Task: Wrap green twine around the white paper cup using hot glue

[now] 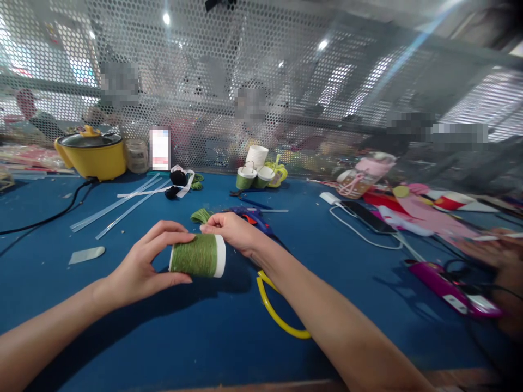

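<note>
My left hand (153, 256) is wrapped round a paper cup (220, 256) that lies on its side above the table, its white rim to the right. Green yarn (194, 256) is wound closely round the cup's wall. At the cup's upper far side, my right hand (226, 228) is closed in a pinch on the green yarn; the strand between the fingertips is hard to see. Just behind those fingertips lies a loose bundle of green yarn (201, 216). Beyond my right hand is a blue glue gun (261, 222), partly hidden by the hand.
Yellow tubing (278, 321) curves beside my right forearm. Clear glue sticks (126, 209) lie left; pliers (249, 200) and several cups (257, 156) stand farther back. A yellow electric pot (96, 155) is back left. Right are a phone (368, 216), purple power strip (453, 288) and another person's hand (494, 250).
</note>
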